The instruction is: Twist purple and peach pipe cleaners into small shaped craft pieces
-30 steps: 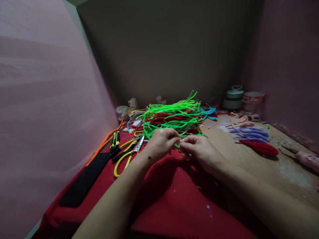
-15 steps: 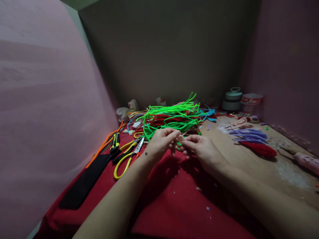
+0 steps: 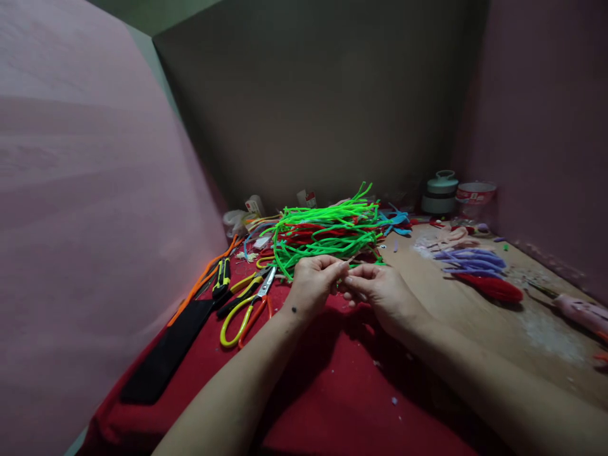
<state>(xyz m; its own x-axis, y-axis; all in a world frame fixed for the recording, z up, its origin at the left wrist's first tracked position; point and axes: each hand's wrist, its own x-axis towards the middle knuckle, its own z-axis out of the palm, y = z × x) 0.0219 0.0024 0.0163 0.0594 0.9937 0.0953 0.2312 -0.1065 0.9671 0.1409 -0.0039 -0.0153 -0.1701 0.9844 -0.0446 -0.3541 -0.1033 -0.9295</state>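
Observation:
My left hand (image 3: 315, 282) and my right hand (image 3: 380, 288) meet above the red cloth (image 3: 327, 392), thumbs and fingers pinched together. A thin pale sliver (image 3: 351, 259) shows at the fingertips, too small to name; the fingers hide the rest. Right behind the hands lies a heap of bright green pipe cleaners (image 3: 327, 215), with red pipe cleaners (image 3: 306, 234) among them. To the left of my left hand are scissors (image 3: 236, 323) with yellow and orange handles, and yellow-and-black pliers (image 3: 244, 291).
A black flat strip (image 3: 166, 354), a yellow-and-black cutter (image 3: 221, 275) and orange pipe cleaners (image 3: 199, 282) lie at left. On the tan board (image 3: 441, 329) are purple pipe cleaners (image 3: 475, 261), a red bundle (image 3: 494, 287) and a pink tool (image 3: 579, 310). A lidded jar (image 3: 439, 193) stands behind.
Both hands have drawn closer together at the fingertips, and the pale piece between them shows less. The view has shifted slightly; the things on the table lie as before.

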